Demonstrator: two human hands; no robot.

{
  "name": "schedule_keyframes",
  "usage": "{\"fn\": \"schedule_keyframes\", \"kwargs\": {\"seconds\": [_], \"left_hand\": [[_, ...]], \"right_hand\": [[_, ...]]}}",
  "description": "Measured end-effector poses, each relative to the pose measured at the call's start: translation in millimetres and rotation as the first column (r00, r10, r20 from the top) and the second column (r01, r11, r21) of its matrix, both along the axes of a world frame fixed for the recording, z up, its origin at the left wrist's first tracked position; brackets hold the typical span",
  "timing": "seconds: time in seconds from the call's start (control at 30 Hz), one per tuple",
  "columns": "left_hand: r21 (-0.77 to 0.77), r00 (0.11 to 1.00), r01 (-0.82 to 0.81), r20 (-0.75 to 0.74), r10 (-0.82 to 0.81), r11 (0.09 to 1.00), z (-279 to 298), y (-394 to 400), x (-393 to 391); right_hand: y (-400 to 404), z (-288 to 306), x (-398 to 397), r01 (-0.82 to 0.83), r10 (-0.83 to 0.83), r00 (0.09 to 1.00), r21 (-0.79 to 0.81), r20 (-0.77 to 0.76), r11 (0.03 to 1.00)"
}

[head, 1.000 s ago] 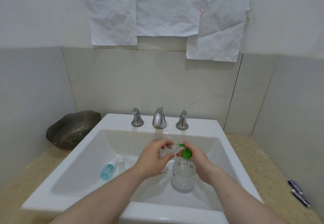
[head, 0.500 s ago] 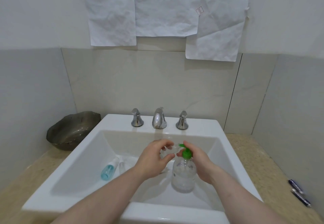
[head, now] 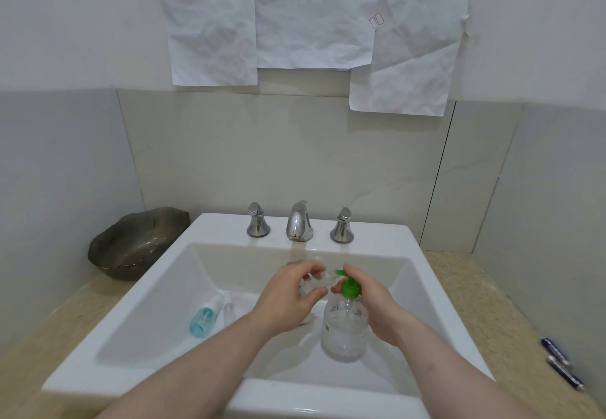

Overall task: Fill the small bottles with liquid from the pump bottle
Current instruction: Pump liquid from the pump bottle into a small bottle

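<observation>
Step in hand: I judge I am filling one small clear bottle (head: 314, 282) at the spout of the pump bottle (head: 344, 330), over the basin of the sink (head: 137, 317).
Left hand: my left hand (head: 288, 300) holds the small clear bottle tilted, its mouth towards the green pump head (head: 350, 287); my fingers (head: 311, 268) and thumb are curled round it.
Right hand: my right hand (head: 377, 307) is curled round the neck and shoulder of the pump bottle, with a fingertip on top of the green pump head.
Pump bottle: clear, upright, standing in the basin to the right of centre; it looks to hold clear liquid in its lower part, but I cannot tell the level.
Small clear bottle: too clear and too hidden by my fingers to tell how much is in it.
Blue bottle: a small blue bottle (head: 205, 318) lies on its side on the left slope of the basin, well apart from my hands; whether it is filled I cannot tell.
Beside it: a small clear piece (head: 228, 312) lies just beside the blue bottle, perhaps a cap or another bottle.
Next move calls for: keeping the mouth right under the spout, pressing the head down slowly, and holding the pump bottle steady so it does not slide.
Risk: liquid missing the narrow mouth and running into the sink.
On the counter: a dark bowl (head: 137, 248) on the left, two pens (head: 562, 366) on the right.
</observation>
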State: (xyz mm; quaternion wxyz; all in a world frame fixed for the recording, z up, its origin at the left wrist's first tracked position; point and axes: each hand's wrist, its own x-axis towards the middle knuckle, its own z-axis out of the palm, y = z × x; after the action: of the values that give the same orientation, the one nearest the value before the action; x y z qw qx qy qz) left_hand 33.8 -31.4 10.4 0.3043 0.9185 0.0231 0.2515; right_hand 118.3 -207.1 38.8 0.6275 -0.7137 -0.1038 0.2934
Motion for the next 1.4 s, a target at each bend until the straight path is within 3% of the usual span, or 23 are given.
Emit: {"fn": "schedule_keyframes", "kwargs": {"seconds": [1.4], "left_hand": [[-0.01,1.0,-0.022,-0.009,0.022,1.0,-1.7,0.7,0.4]], "right_hand": [[0.8,-2.2,-5.7,0.011,-0.011,1.0,-0.005,0.016,1.0]]}}
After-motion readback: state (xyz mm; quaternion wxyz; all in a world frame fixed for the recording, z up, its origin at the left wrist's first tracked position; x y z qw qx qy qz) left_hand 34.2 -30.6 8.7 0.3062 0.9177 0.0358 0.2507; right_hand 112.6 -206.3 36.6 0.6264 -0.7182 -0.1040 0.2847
